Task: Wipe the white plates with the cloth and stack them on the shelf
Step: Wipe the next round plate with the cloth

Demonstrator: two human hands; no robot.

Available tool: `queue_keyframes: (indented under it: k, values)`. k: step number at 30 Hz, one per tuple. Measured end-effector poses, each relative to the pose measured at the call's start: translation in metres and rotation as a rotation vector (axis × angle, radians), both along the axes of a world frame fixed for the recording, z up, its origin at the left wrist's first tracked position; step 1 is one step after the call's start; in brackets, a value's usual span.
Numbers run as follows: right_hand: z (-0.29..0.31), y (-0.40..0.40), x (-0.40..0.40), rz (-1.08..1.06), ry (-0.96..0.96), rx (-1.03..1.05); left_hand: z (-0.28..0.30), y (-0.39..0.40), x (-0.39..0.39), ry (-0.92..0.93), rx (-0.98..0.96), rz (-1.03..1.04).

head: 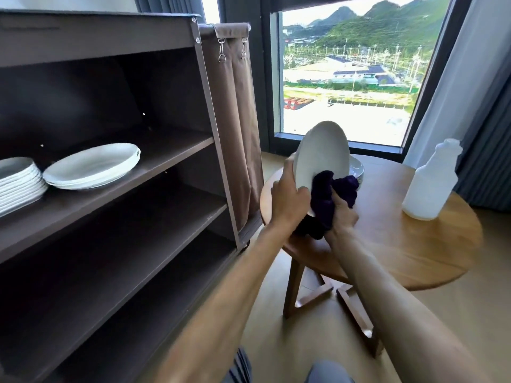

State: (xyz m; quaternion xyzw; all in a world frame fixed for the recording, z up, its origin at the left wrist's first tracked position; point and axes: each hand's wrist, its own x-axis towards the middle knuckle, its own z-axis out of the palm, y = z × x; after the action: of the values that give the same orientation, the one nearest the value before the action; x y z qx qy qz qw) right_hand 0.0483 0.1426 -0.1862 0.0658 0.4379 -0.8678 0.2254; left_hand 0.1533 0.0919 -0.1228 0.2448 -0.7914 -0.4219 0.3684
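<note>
1. The dark brown wooden shelf unit (171,150) holds, on its upper shelf, a tall stack of white plates (19,183) and beside it a low stack of wide white plates (92,168).
2. The left hand (287,197) grips the rim of a tilted white round plate (322,153).
3. The right hand (343,211) clutches a dark purple cloth (327,197) against that plate's face.
4. More white plates (357,167) sit behind on the round wooden table (414,244).
5. A white plastic bottle (431,181) stands on the table's right side.
</note>
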Motion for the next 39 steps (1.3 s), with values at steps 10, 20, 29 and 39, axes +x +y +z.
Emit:
queue_keyframes:
  k: [10, 20, 29, 39]
  values:
    - [0.044, 0.021, -0.049, -0.124, 0.780, 0.480, 0.041, -0.026, 0.017, -0.295, -0.033, -0.334]
    - [0.073, 0.002, -0.016, -0.268, 0.941, 0.461, 0.023, -0.011, -0.020, -0.056, 0.155, -0.315]
    - [0.075, 0.005, 0.006, 0.229, 1.247, 0.246, 0.036, -0.023, -0.031, 0.269, 0.432, -0.110]
    - [0.016, 0.021, -0.038, 0.307, 0.993, 1.077, 0.020, -0.049, -0.008, 0.366, 0.574, 0.135]
